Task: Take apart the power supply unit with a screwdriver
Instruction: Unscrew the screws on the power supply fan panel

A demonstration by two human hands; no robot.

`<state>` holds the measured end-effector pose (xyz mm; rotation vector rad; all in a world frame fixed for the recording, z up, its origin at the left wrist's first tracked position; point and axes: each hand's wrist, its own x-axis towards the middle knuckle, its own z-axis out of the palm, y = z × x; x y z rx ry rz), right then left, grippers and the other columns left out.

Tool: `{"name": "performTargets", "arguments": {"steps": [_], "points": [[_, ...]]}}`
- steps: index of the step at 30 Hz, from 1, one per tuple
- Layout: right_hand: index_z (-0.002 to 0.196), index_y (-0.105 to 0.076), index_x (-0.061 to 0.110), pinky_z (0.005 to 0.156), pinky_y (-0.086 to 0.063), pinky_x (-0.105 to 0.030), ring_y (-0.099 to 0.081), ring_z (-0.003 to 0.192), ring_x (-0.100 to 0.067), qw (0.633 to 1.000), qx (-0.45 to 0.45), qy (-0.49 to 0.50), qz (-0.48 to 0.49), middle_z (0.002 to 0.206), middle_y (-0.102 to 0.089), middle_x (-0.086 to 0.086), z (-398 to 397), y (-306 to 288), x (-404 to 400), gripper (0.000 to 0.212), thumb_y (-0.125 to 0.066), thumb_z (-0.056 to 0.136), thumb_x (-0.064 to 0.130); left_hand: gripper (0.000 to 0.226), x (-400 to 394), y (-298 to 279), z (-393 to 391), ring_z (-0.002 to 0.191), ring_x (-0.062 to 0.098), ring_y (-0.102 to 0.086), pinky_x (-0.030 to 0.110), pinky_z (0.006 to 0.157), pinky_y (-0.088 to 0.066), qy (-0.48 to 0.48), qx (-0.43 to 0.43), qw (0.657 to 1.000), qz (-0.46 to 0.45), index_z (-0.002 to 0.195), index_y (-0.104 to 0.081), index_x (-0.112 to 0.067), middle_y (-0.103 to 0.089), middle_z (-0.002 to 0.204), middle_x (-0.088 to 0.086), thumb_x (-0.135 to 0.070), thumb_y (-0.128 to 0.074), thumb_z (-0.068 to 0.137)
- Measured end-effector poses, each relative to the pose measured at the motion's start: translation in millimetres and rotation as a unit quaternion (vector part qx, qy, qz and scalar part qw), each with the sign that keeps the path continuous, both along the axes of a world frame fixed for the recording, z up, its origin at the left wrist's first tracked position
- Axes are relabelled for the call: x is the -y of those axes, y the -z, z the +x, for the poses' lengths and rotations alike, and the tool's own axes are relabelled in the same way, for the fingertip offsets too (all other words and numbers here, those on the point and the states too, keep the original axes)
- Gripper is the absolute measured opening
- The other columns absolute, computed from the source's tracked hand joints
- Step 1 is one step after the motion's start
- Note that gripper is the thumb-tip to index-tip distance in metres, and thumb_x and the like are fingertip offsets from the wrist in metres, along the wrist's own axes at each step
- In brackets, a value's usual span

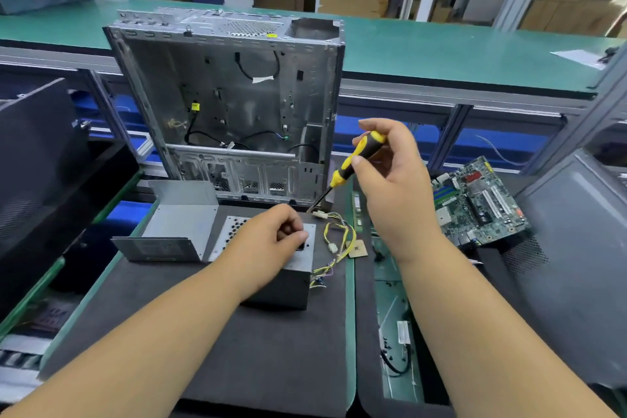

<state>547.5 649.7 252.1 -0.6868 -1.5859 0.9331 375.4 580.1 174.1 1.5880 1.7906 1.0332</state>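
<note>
The power supply unit is a grey metal box lying on a dark mat in the middle of the bench. Its perforated top faces up, and a bundle of yellow and black wires trails off its right side. My left hand rests on its top with the fingers curled at the far right corner. My right hand grips a yellow and black screwdriver above the box. The shaft slants down and left, its tip at the unit's far right corner by a white connector.
An empty computer case stands open just behind the unit. A bent metal cover lies to the left. A green motherboard lies at the right beside a grey panel. A small chip lies near the wires.
</note>
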Motion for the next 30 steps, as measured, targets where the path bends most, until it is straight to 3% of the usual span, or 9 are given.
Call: {"name": "performTargets", "arguments": {"steps": [4, 9, 11, 13, 16, 18, 21, 27, 30], "points": [[0.112, -0.056, 0.027, 0.072, -0.057, -0.027, -0.065, 0.08, -0.015, 0.998, 0.009, 0.059, -0.017, 0.095, -0.057, 0.003, 39, 9, -4, 0.037, -0.056, 0.091, -0.004, 0.018, -11, 0, 52, 0.063, -0.002, -0.051, 0.009, 0.06, -0.039, 0.092, 0.006, 0.996, -0.009, 0.078, -0.059, -0.03, -0.059, 0.069, -0.014, -0.021, -0.066, 0.091], [0.113, -0.057, 0.028, 0.069, -0.055, -0.024, -0.065, 0.077, -0.013, 0.994, 0.029, 0.107, -0.024, 0.092, -0.058, 0.003, 83, 22, -3, 0.036, -0.056, 0.09, 0.0, 0.018, -23, 22, 111, 0.07, 0.005, -0.051, 0.02, 0.066, -0.039, 0.166, -0.026, 0.985, -0.049, 0.079, -0.057, -0.033, -0.057, 0.075, -0.01, -0.023, -0.067, 0.091], [0.115, -0.056, 0.027, 0.072, -0.059, -0.035, -0.066, 0.08, -0.021, 0.991, 0.04, 0.118, -0.039, 0.095, -0.057, 0.001, 97, 27, -3, 0.035, -0.056, 0.09, 0.003, 0.016, -27, 32, 126, 0.069, 0.002, -0.051, 0.014, 0.065, -0.04, 0.165, -0.017, 0.984, -0.064, 0.082, -0.059, -0.032, -0.059, 0.077, -0.009, -0.022, -0.068, 0.09], [0.115, -0.056, 0.029, 0.077, -0.057, -0.045, -0.066, 0.087, -0.028, 0.989, 0.057, 0.131, -0.047, 0.099, -0.056, -0.002, 107, 32, -3, 0.035, -0.056, 0.089, 0.006, 0.013, -31, 40, 136, 0.067, -0.003, -0.052, 0.009, 0.067, -0.042, 0.164, 0.015, 0.983, -0.084, 0.092, -0.062, -0.031, -0.061, 0.08, -0.011, -0.019, -0.068, 0.09], [0.114, -0.056, 0.03, 0.081, -0.056, -0.048, -0.065, 0.091, -0.031, 0.987, 0.063, 0.138, -0.051, 0.103, -0.055, -0.003, 115, 39, -2, 0.034, -0.056, 0.087, 0.009, 0.032, -32, 48, 141, 0.075, -0.007, -0.056, 0.011, 0.08, -0.048, 0.181, 0.058, 0.973, -0.127, 0.12, -0.06, -0.031, -0.065, 0.096, -0.013, -0.018, -0.067, 0.091], [0.114, -0.056, 0.031, 0.083, -0.055, -0.049, -0.065, 0.093, -0.032, 0.987, 0.065, 0.136, -0.052, 0.103, -0.055, -0.002, 115, 43, -2, 0.034, -0.057, 0.087, 0.011, 0.036, -31, 50, 138, 0.081, -0.004, -0.058, 0.016, 0.086, -0.049, 0.18, 0.071, 0.972, -0.131, 0.123, -0.06, -0.03, -0.065, 0.104, -0.009, -0.015, -0.067, 0.091], [0.112, -0.056, 0.03, 0.079, -0.057, -0.046, -0.067, 0.087, -0.029, 0.99, 0.054, 0.119, -0.056, 0.104, -0.055, -0.006, 108, 48, -2, 0.034, -0.057, 0.088, 0.007, 0.03, -28, 44, 127, 0.089, 0.004, -0.062, 0.022, 0.089, -0.049, 0.158, 0.029, 0.983, -0.093, 0.115, -0.065, -0.03, -0.066, 0.104, -0.009, -0.014, -0.067, 0.09], [0.115, -0.056, 0.027, 0.082, -0.056, -0.046, -0.065, 0.093, -0.032, 0.996, 0.031, 0.076, -0.044, 0.105, -0.056, -0.007, 70, 42, -3, 0.032, -0.059, 0.09, 0.007, 0.027, -13, 5, 85, 0.093, 0.0, -0.058, 0.015, 0.086, -0.045, 0.11, -0.053, 0.992, 0.04, 0.11, -0.066, -0.03, -0.063, 0.102, -0.013, -0.014, -0.068, 0.089], [0.115, -0.056, 0.025, 0.079, -0.056, -0.034, -0.066, 0.092, -0.029, 0.998, 0.025, 0.049, -0.028, 0.102, -0.057, -0.007, 45, 37, -1, 0.032, -0.06, 0.09, 0.006, 0.027, -6, -8, 57, 0.094, 0.0, -0.057, 0.015, 0.086, -0.044, 0.072, -0.083, 0.992, 0.066, 0.111, -0.068, -0.024, -0.062, 0.102, -0.012, -0.012, -0.069, 0.088]]}}
